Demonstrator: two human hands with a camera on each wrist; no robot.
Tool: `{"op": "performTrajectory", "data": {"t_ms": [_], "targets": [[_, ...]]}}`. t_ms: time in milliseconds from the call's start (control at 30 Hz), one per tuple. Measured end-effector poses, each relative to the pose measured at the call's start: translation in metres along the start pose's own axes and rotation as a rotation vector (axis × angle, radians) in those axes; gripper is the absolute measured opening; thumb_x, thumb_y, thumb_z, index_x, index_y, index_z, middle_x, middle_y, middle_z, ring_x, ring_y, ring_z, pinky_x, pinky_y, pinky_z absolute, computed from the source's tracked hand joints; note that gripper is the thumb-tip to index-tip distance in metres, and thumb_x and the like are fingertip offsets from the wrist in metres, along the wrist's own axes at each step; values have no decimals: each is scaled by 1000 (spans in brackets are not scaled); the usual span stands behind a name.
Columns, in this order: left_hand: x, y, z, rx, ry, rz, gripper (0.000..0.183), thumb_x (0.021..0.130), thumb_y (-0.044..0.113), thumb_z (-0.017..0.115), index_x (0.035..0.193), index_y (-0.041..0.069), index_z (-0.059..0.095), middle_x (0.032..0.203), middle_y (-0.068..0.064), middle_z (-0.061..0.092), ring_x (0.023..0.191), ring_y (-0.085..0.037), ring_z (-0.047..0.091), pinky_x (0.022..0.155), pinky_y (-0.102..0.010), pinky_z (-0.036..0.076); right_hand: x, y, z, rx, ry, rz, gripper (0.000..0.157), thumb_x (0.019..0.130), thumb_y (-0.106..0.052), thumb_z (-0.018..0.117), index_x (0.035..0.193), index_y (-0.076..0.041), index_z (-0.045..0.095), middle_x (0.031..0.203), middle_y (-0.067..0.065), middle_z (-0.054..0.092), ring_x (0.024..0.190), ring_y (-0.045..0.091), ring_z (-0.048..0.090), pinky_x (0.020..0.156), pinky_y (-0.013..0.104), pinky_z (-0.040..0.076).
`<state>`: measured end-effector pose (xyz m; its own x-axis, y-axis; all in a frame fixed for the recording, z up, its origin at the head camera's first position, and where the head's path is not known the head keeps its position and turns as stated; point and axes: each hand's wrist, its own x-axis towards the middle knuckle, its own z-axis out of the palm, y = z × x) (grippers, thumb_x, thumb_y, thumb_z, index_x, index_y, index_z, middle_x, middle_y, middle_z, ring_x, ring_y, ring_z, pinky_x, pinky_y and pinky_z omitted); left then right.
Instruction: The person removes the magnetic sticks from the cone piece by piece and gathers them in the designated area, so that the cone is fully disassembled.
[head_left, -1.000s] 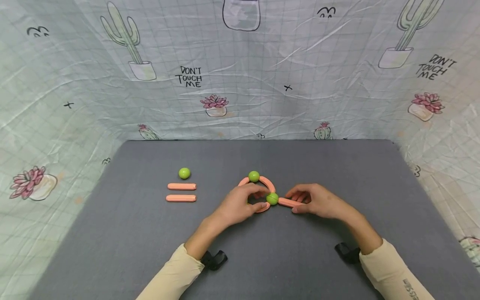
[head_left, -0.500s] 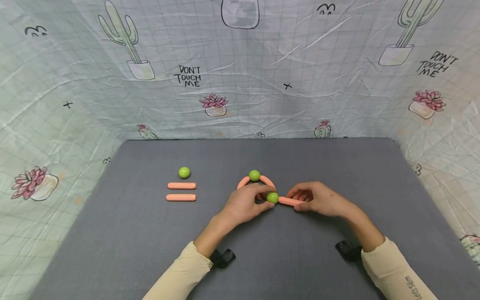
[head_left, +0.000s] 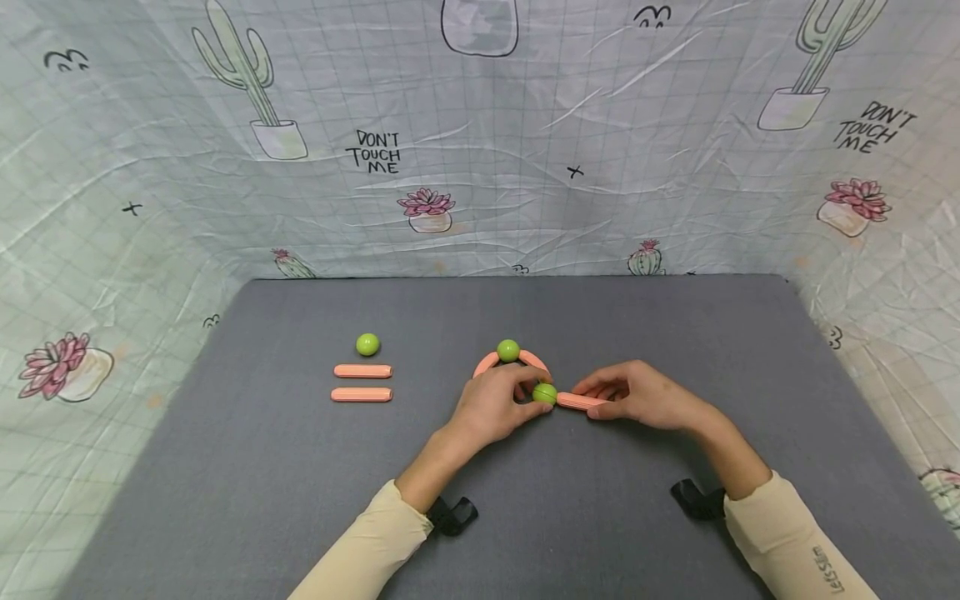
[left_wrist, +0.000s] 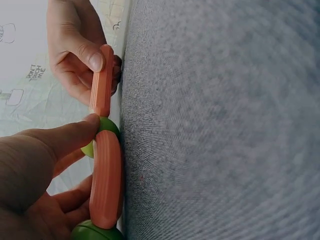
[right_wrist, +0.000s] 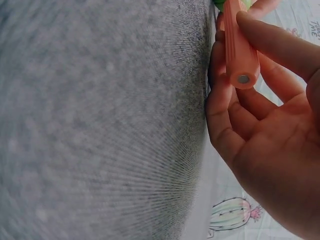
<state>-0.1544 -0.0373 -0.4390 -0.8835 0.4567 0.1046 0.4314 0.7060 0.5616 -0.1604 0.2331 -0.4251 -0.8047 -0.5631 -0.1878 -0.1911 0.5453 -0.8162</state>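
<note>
My left hand point(head_left: 491, 404) pinches a green ball point(head_left: 544, 394) between thumb and fingers. An orange straight ribbed rod point(head_left: 577, 401) meets that ball on its right side, and my right hand point(head_left: 647, 397) pinches the rod near its far end. A grey metal disc point(right_wrist: 243, 78) shows in the rod's end face in the right wrist view. Behind my left hand, curved orange rods point(head_left: 535, 362) run to either side of another green ball point(head_left: 508, 350). In the left wrist view a curved rod point(left_wrist: 106, 180) joins the pinched ball to a green ball point(left_wrist: 95, 232) below; my left hand partly hides this loop.
To the left on the grey tabletop point(head_left: 247, 467) lie a loose green ball point(head_left: 367, 344) and two straight orange rods, a farther rod point(head_left: 363, 371) and a nearer rod point(head_left: 362, 394). A cactus-printed cloth point(head_left: 495, 208) hangs round the back and sides.
My left hand has shifted slightly right, its thumb moving from the curved rod to the near side of the ball. The right hand stays almost still on the straight rod.
</note>
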Motion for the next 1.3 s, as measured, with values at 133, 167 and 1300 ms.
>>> {"op": "performTrajectory", "data": {"t_ms": [133, 167, 1300], "targets": [[0, -1, -1, -15, -6, -5, 28, 87, 35, 86, 114, 33, 77, 95, 13, 73, 81, -3, 65, 70, -22, 49, -2, 1, -1, -18, 18, -3, 29, 93, -26, 80, 121, -16, 77, 114, 6, 78, 95, 15, 71, 80, 26, 57], [0, -1, -1, -17, -7, -4, 28, 87, 35, 86, 114, 33, 77, 95, 13, 73, 81, -3, 65, 69, -22, 49, -2, 2, -1, -22, 24, -1, 29, 93, -27, 80, 120, -16, 78, 113, 5, 78, 94, 15, 71, 79, 26, 57], [-4, -3, -3, -43, -39, -6, 34, 88, 32, 86, 121, 32, 76, 98, 10, 74, 89, -6, 68, 75, -26, 51, -8, 20, -28, -90, 133, 82, 28, 92, -25, 81, 119, -19, 78, 114, 5, 77, 89, 13, 66, 71, 26, 54]]}}
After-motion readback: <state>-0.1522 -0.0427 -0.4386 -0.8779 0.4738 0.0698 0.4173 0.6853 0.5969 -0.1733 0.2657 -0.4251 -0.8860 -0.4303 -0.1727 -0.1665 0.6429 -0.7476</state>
